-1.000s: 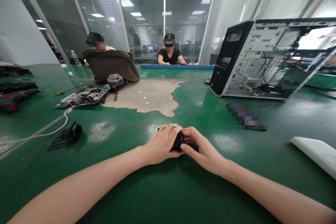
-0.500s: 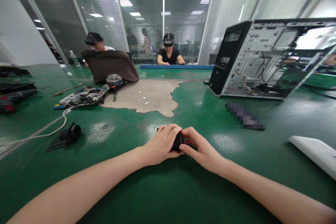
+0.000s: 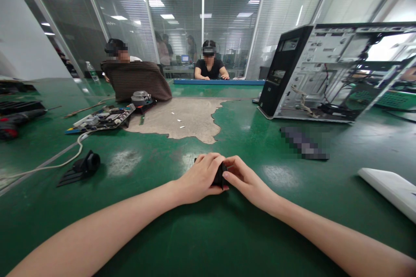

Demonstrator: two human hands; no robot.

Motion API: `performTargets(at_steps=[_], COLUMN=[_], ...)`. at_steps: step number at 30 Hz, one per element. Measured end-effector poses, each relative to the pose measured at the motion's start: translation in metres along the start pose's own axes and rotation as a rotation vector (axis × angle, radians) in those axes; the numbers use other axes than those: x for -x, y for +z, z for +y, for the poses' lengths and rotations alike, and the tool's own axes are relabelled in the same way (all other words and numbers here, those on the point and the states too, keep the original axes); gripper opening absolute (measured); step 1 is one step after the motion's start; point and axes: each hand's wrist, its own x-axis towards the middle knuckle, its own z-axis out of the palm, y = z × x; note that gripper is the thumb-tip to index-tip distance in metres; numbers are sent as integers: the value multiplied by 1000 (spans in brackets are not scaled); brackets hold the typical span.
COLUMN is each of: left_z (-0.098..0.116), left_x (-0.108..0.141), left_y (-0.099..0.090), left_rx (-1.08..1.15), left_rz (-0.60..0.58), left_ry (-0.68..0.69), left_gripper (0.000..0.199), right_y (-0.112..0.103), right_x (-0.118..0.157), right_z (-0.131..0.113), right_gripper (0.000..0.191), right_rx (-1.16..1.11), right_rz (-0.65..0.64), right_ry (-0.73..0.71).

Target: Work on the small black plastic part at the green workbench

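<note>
A small black part (image 3: 219, 177) is between my hands on the green table, mostly covered by fingers. My left hand (image 3: 201, 178) is wrapped over it from the left, thumb along its near side. At its right end, my right hand (image 3: 248, 181) grips the edge with thumb and fingertips. What lies under my left palm is hidden. Farther left on the table sits a black plastic piece (image 3: 86, 165) with a round opening and flat slats, touched by neither hand.
An open computer case (image 3: 286, 73) stands at the right, with a blurred dark object (image 3: 303, 143) before it and a white object (image 3: 390, 188) nearer. Circuit board (image 3: 107, 119), cable (image 3: 78, 151) and brown cloth (image 3: 136, 80) lie left. Two people sit across the table.
My right thumb and fingers have shifted slightly up along the black part's right end. My left hand has barely moved. Figures behind the glass have changed place.
</note>
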Motion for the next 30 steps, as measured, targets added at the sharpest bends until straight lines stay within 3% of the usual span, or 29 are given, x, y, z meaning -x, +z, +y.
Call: performTargets(at_steps=[8,18,21,26,30], left_z=[-1,-1,-1,-2,0], left_x=[1,0,1,1,1], left_y=[1,2,2,2,1], left_rx=[-23,-24,-17,-32,-42], left_rz=[13,14,13,14,13], left_ry=[17,5,6,17,22], left_gripper=[57,60,59,60,61], right_y=[-1,1,0,0,3], right_x=[4,-2,1,6,4], right_z=[-1,1,1,-1,0], right_gripper=[15,17,13,17,8], right_rx=[102,-56,10,223,123], right_rz=[10,0,-35,13,39], right_ry=[-102,36,-13,-207,-155])
